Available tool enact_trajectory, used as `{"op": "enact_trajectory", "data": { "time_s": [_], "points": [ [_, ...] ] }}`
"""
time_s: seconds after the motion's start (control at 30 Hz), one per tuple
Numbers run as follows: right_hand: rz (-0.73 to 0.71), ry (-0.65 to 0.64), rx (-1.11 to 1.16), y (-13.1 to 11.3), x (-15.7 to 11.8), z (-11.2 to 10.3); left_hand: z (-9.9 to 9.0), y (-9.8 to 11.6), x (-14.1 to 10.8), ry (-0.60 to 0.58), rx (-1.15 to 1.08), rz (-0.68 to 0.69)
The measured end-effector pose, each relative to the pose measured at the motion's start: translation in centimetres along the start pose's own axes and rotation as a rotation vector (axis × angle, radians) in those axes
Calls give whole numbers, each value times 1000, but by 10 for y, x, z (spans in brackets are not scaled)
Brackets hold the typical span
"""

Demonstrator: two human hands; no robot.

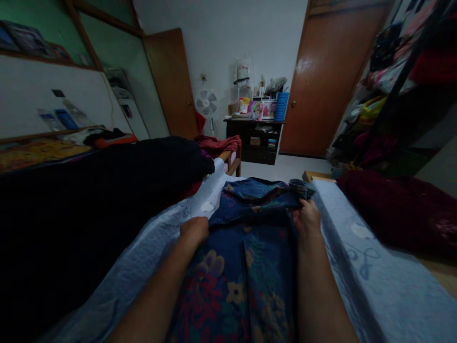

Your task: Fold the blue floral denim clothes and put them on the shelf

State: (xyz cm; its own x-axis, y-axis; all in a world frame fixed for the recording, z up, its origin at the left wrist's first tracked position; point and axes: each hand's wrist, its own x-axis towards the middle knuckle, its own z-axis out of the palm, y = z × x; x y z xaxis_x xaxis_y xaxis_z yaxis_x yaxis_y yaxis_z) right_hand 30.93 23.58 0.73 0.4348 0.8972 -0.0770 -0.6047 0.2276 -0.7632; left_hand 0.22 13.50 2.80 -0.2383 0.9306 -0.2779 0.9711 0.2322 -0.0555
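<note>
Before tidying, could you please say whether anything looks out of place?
No spill or damage is apparent. Beyond the blue floral garment, a rust-red cloth lies bunched over a wooden frame, looking untidy rather than folded.

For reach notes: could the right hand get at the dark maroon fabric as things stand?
Probably not now: the right hand holds the blue floral cloth garment. Freed, it might reach the maroon fabric; only pale printed bedding shows between.

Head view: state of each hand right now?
Left hand: closed, holding the left edge of the blue floral cloth.
Right hand: closed, holding its right edge.
</note>
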Motion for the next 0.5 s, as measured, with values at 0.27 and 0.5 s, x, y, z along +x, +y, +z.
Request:
{"op": "enact_trajectory", "data": {
  "time_s": [0.27, 0.5],
  "points": [
    [-27, -22, 132, 0, 6, -1, -20, 6, -1, -14, 66, 274],
    [-79, 11, 148, -4, 12, -4, -17, 39, 16, -124, -112, 508]
  ]
}}
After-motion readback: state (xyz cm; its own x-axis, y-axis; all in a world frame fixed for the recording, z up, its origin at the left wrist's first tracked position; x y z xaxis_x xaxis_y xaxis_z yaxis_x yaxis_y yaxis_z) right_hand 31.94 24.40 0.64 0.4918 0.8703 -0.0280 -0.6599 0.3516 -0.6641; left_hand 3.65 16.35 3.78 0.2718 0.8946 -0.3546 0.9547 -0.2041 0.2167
